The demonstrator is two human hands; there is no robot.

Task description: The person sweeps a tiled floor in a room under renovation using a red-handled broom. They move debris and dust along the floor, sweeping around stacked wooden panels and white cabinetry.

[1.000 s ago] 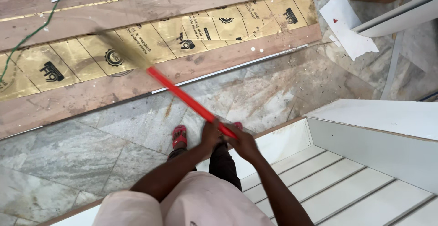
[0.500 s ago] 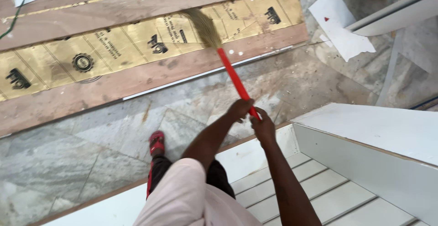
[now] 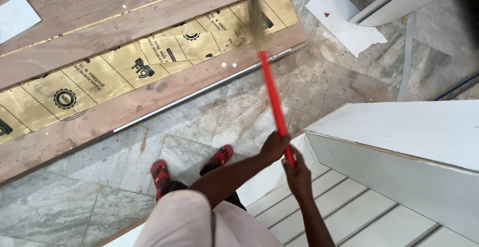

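Observation:
I hold a broom with a red handle (image 3: 272, 95) in both hands. My left hand (image 3: 273, 147) grips the handle higher up, and my right hand (image 3: 298, 173) grips its near end just below. The blurred straw head (image 3: 256, 20) of the broom is over the brown wooden board with gold printed foil (image 3: 115, 67) that lies on the marble floor (image 3: 229, 122). My feet in red sandals (image 3: 159, 172) stand on the marble below.
A white panel (image 3: 399, 132) stands to the right, and white slatted boards (image 3: 344, 212) lie at the bottom right. Torn white paper (image 3: 344, 17) lies on the floor at the top right. Another white sheet (image 3: 17, 15) lies at the top left. Dust and small debris speckle the floor.
The broom has swung from left to right across the board, its head now at the board's right end. My hands moved right with it.

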